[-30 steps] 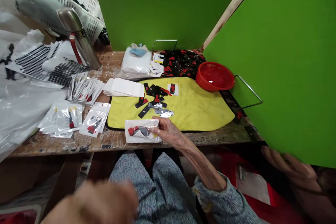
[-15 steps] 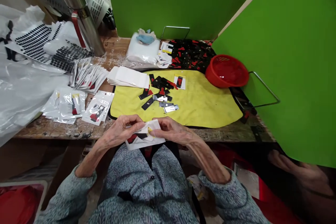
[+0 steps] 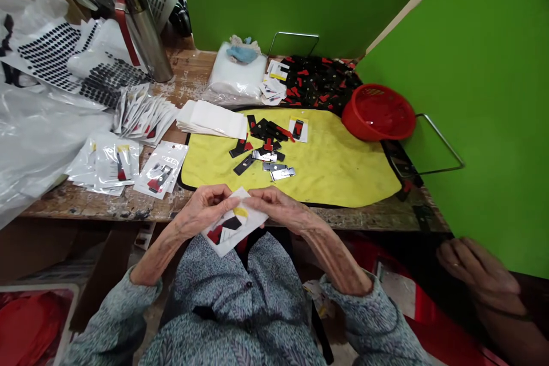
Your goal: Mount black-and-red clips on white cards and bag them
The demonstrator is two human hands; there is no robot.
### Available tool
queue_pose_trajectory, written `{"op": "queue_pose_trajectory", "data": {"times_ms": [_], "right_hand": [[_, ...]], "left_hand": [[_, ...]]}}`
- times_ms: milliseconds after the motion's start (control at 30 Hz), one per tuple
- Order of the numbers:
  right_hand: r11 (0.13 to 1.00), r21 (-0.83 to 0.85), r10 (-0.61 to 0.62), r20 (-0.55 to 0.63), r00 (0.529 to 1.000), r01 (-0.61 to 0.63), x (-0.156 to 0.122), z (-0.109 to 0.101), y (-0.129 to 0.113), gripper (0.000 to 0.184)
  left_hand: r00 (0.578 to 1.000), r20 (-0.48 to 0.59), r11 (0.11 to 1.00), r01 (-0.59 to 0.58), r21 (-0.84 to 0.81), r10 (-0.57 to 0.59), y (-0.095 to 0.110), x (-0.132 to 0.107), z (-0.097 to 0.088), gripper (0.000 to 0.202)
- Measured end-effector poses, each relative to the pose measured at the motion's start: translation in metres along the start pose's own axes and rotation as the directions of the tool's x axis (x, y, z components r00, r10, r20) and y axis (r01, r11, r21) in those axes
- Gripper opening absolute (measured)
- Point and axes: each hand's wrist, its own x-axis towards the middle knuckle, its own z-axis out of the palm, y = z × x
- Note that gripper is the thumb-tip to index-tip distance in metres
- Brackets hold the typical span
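Both my hands hold one small clear packet (image 3: 229, 226) with red, black and yellow parts inside, just in front of the bench edge and above my lap. My left hand (image 3: 201, 210) pinches its upper left side. My right hand (image 3: 278, 209) grips its upper right corner with closed fingers. The packet is tilted, its lower end towards me. Behind it lies a yellow cloth (image 3: 334, 166) with several loose black, red and metal pieces (image 3: 263, 146) and a stack of empty white bags (image 3: 212, 120).
Filled packets (image 3: 128, 148) lie spread at the left of the wooden bench (image 3: 107, 206), beside plastic sheeting. A steel flask (image 3: 139, 17), a red bowl (image 3: 380, 117), a tray of black and red parts (image 3: 319, 83) and green partitions stand behind. Another person's hand (image 3: 478, 271) is at the lower right.
My left hand came up from my lap and took hold of the packet. Both hands pulled it off the bench edge towards me and tilted it. The view shifted down.
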Motion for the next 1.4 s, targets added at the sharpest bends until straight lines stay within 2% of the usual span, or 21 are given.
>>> {"op": "queue_pose_trajectory", "data": {"times_ms": [67, 133, 267, 400, 467, 600, 700, 767, 833, 867, 900, 933, 967, 1000, 1067, 1100, 1133, 1233, 1300, 1333, 1400], "right_hand": [[0.998, -0.017, -0.065, -0.099, 0.993, 0.064, 0.0, 0.001, 0.001, 0.04], [0.992, -0.045, -0.121, -0.165, 0.979, 0.115, 0.0, 0.004, 0.003, 0.035], [0.989, -0.073, -0.138, -0.165, 0.977, 0.127, 0.003, 0.011, 0.004, 0.031], [0.979, -0.138, -0.179, -0.211, 0.961, 0.152, 0.006, 0.019, 0.001, 0.031], [0.975, -0.17, -0.183, -0.235, 0.955, 0.145, 0.006, 0.021, 0.0, 0.032], [0.983, -0.162, -0.112, -0.163, 0.98, 0.085, 0.006, 0.022, -0.002, 0.031], [0.95, -0.296, -0.155, -0.172, 0.973, 0.099, 0.022, 0.021, -0.008, 0.03], [0.912, -0.381, -0.221, -0.14, 0.965, 0.153, 0.047, 0.026, -0.019, 0.03], [0.874, -0.434, -0.278, -0.08, 0.957, 0.217, 0.078, 0.038, -0.032, 0.03], [0.857, -0.455, -0.293, -0.049, 0.955, 0.24, 0.094, 0.047, -0.038, 0.028], [0.836, -0.49, -0.301, -0.031, 0.953, 0.248, 0.109, 0.056, -0.044, 0.026], [0.8, -0.547, -0.317, -0.039, 0.948, 0.246, 0.123, 0.065, -0.048, 0.024], [0.743, -0.626, -0.346, -0.058, 0.936, 0.236, 0.133, 0.072, -0.051, 0.021], [0.678, -0.704, -0.38, -0.088, 0.921, 0.213, 0.141, 0.078, -0.052, 0.018], [0.558, -0.815, -0.454, -0.14, 0.88, 0.158, 0.149, 0.08, -0.052, 0.013], [0.5, -0.857, -0.487, -0.161, 0.859, 0.122, 0.149, 0.077, -0.051, 0.014], [0.451, -0.889, -0.514, -0.182, 0.838, 0.083, 0.147, 0.072, -0.05, 0.015], [0.365, -0.931, -0.562, -0.245, 0.79, -0.029, 0.135, 0.049, -0.046, 0.017], [0.373, -0.926, -0.583, -0.28, 0.763, -0.055, 0.126, 0.035, -0.042, 0.017], [0.381, -0.923, -0.593, -0.287, 0.752, -0.052, 0.122, 0.03, -0.04, 0.016], [0.394, -0.919, -0.608, -0.284, 0.742, -0.029, 0.113, 0.024, -0.033, 0.016]], "left_hand": [[0.994, -0.102, 0.998, 0.023, -0.059, -0.029, -0.002, 0.001, 0.002, 0.036], [0.988, -0.152, 0.994, 0.017, -0.105, -0.033, -0.002, 0.001, 0.004, 0.034], [0.99, -0.142, 0.986, -0.016, -0.169, -0.009, -0.003, 0.0, 0.006, 0.03], [0.986, -0.165, 0.987, -0.05, -0.152, 0.025, -0.003, -0.002, 0.008, 0.027], [0.977, -0.208, 0.984, -0.08, -0.158, 0.046, -0.003, -0.003, 0.01, 0.028], [0.937, -0.343, 0.976, -0.129, -0.177, 0.062, -0.002, -0.006, 0.01, 0.031], [0.911, -0.407, 0.979, -0.135, -0.153, 0.062, 0.001, -0.007, -0.004, 0.034], [0.882, -0.466, 0.986, -0.132, -0.103, 0.07, 0.007, -0.008, -0.025, 0.036], [0.807, -0.577, 0.992, -0.109, 0.067, 0.127, 0.014, -0.012, -0.051, 0.035], [0.723, -0.657, 0.971, -0.08, 0.226, 0.213, 0.017, -0.014, -0.064, 0.033], [0.603, -0.718, 0.905, -0.013, 0.426, 0.347, 0.019, -0.018, -0.076, 0.032], [0.482, -0.723, 0.794, 0.088, 0.602, 0.495, 0.019, -0.021, -0.085, 0.035], [0.433, -0.678, 0.677, 0.188, 0.712, 0.593, 0.017, -0.025, -0.091, 0.035], [0.465, -0.621, 0.575, 0.257, 0.777, 0.631, 0.013, -0.027, -0.095, 0.032], [0.616, -0.515, 0.424, 0.303, 0.853, 0.597, 0.003, -0.031, -0.094, 0.026], [0.655, -0.492, 0.382, 0.317, 0.868, 0.574, 0.0, -0.031, -0.091, 0.024], [0.666, -0.485, 0.359, 0.33, 0.873, 0.567, -0.002, -0.03, -0.087, 0.024], [0.627, -0.483, 0.372, 0.311, 0.875, 0.612, 0.011, -0.009, -0.072, 0.025], [0.701, -0.411, 0.378, 0.214, 0.901, 0.583, 0.029, 0.019, -0.066, 0.027], [0.73, -0.401, 0.361, 0.224, 0.905, 0.553, 0.036, 0.037, -0.064, 0.028], [0.734, -0.442, 0.289, 0.336, 0.896, 0.516, 0.047, 0.073, -0.063, 0.033]]}}
